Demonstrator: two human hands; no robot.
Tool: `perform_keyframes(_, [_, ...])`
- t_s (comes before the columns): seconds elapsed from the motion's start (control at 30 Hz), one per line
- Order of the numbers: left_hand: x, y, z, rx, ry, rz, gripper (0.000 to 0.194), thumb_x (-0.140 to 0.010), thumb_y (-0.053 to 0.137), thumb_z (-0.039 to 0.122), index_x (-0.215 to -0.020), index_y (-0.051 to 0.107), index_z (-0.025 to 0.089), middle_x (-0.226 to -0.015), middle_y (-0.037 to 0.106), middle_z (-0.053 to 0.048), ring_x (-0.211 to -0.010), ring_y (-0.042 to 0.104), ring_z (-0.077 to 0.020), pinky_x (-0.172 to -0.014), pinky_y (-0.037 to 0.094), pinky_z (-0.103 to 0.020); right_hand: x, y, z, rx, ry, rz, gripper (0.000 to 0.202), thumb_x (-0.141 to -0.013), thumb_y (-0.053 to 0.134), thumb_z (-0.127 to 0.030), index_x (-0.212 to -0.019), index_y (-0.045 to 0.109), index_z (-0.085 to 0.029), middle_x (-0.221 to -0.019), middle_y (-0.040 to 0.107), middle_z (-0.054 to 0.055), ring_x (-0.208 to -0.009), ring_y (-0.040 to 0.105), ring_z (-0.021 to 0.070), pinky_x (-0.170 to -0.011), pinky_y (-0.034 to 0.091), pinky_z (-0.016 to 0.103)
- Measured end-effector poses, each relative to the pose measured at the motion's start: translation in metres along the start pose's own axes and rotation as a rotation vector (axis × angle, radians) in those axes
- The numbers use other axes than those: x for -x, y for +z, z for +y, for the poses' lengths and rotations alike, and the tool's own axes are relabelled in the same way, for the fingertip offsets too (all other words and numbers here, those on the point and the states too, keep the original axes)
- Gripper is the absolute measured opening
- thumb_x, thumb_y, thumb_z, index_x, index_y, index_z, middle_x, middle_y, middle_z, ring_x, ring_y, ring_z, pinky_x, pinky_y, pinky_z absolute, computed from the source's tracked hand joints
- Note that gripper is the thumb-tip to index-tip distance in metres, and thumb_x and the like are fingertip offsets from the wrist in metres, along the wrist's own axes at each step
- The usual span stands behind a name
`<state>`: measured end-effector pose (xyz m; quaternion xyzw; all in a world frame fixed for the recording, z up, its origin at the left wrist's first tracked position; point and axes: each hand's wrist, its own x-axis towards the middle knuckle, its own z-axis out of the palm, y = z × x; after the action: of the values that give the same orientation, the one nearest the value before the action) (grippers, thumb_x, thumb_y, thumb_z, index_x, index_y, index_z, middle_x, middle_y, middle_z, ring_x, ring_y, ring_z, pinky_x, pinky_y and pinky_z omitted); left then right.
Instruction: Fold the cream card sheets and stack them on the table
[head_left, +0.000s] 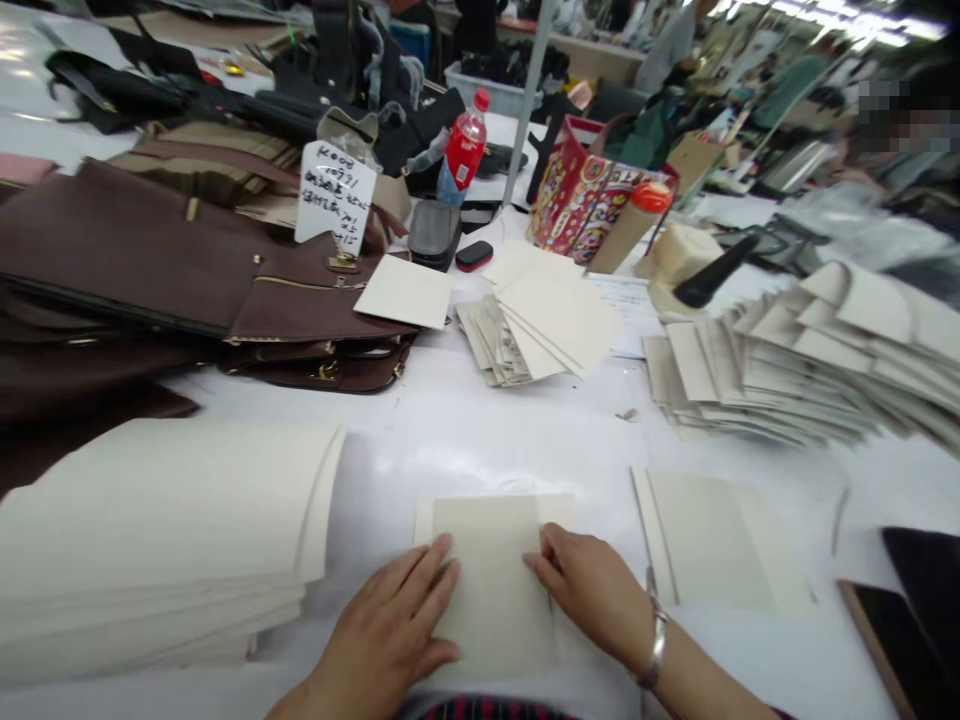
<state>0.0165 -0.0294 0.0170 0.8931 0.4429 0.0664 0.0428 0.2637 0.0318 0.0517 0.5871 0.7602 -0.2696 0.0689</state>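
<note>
Flat on the white table in front of me lies a cream sheet of leather-like material (491,590), with a slightly larger pale piece under it. My left hand (394,620) rests on its left side, fingers stretched out and the thumb spread. At the right edge of the sheet, my right hand (592,590) has its fingers curled in, with thumb and forefinger at the edge; the exact grip is partly hidden. A silver bracelet (658,648) circles the right wrist. Another similar layered cream piece (712,540) lies to the right of that hand.
Large cream panels (165,510) are stacked at left, and a fanned stack (810,350) stands at right. Smaller cream pieces (555,310) lie ahead. Brown bags (150,260), a red-labelled bottle (463,150) and a patterned paper bag (577,195) stand behind. Dark flat items (900,640) lie lower right.
</note>
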Motion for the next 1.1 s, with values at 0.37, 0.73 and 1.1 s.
perform_keyframes(0.37, [-0.026, -0.013, -0.001, 0.043, -0.1, -0.175, 0.046, -0.065, 0.061, 0.049, -0.105, 0.054, 0.027, -0.136, 0.03, -0.008, -0.094, 0.05, -0.0242, -0.073, 0.044, -0.036, -0.003, 0.031, 0.009, 0.226, -0.37, 0.462, 0.037, -0.083, 0.042, -0.017, -0.12, 0.044, -0.015, -0.125, 0.045, 0.009, -0.118, 0.037, 0.022, -0.097, 0.032, 0.042])
perform_keyframes(0.73, [-0.033, -0.014, -0.004, 0.083, -0.116, -0.284, 0.066, -0.057, 0.064, 0.056, -0.108, 0.05, 0.018, -0.136, 0.027, -0.014, -0.099, 0.048, -0.0276, -0.075, 0.046, -0.038, 0.0, 0.037, -0.002, 0.278, -0.439, 0.334, 0.058, -0.081, 0.047, -0.033, -0.132, 0.028, -0.013, -0.138, 0.026, 0.008, -0.127, 0.017, 0.028, -0.103, 0.014, 0.047])
perform_keyframes(1.1, [-0.004, 0.014, -0.021, 0.054, 0.042, 0.044, 0.061, -0.065, 0.056, 0.056, -0.116, 0.045, 0.025, -0.132, 0.037, -0.006, -0.099, 0.052, -0.0232, -0.074, 0.047, -0.03, -0.017, 0.013, -0.015, 0.132, -0.443, 0.241, 0.073, -0.077, 0.037, -0.06, -0.132, 0.026, -0.013, -0.137, 0.027, 0.012, -0.126, 0.019, 0.0267, -0.101, 0.018, 0.045])
